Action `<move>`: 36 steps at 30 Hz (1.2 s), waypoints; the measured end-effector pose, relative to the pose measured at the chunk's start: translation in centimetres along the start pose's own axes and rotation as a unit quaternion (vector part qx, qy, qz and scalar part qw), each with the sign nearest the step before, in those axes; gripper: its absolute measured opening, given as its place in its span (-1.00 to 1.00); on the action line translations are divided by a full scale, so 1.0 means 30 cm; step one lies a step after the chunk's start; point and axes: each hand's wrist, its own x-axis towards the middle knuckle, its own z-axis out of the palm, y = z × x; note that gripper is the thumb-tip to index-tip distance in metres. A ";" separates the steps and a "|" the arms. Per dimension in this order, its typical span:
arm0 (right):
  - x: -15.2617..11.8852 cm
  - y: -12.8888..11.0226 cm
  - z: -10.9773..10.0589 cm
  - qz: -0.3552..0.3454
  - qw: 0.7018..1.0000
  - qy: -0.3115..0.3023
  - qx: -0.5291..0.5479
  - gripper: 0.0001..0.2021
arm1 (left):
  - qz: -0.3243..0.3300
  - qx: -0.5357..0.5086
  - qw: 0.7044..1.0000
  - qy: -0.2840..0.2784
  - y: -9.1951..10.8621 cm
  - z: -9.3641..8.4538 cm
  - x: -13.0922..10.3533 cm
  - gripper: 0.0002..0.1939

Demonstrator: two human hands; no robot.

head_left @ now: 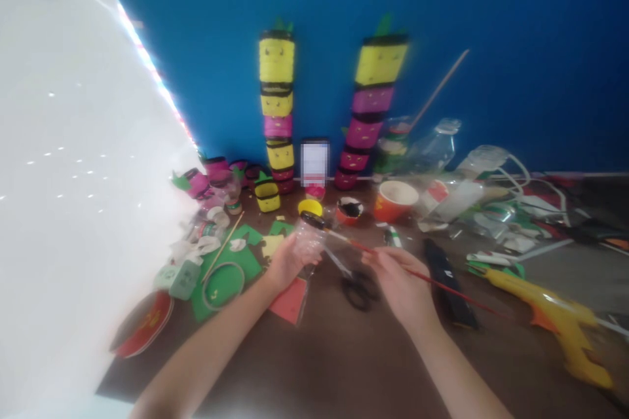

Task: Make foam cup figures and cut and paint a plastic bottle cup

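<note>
My left hand [287,260] is wrapped round a clear plastic cup [309,243], which looks like a cut bottle piece. Between the fingers of my right hand [399,275] is a red paintbrush [442,285], its tip touching or close to the cup's dark rim [313,219]. Just beyond the cup are a yellow paint pot [310,208] and a small red cup with black paint [350,209]. Black-handled scissors [361,289] lie on the table between my hands. Red paper [291,301] lies beneath my left wrist. The picture is somewhat blurred.
Two tall stacks of yellow and pink pots [278,101] stand against the blue wall. At right lie a yellow glue gun [555,314], a black case [448,285] and plastic bottles [439,144]. Green paper [246,262], a tape ring [223,287] and a red bowl [145,327] occupy the left.
</note>
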 end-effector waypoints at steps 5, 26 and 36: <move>0.001 0.001 0.001 -0.001 1.000 0.003 0.005 -0.84 | -0.004 -0.009 1.000 -0.007 0.004 0.000 -0.002 -0.54; 0.008 -0.004 -0.007 0.038 0.998 -0.013 0.055 -0.83 | -0.025 -0.052 0.998 0.001 0.016 0.000 -0.003 -0.48; 0.009 0.005 -0.003 0.034 0.998 0.000 0.044 -0.83 | -0.027 -0.049 0.998 -0.018 0.009 -0.005 0.000 -0.47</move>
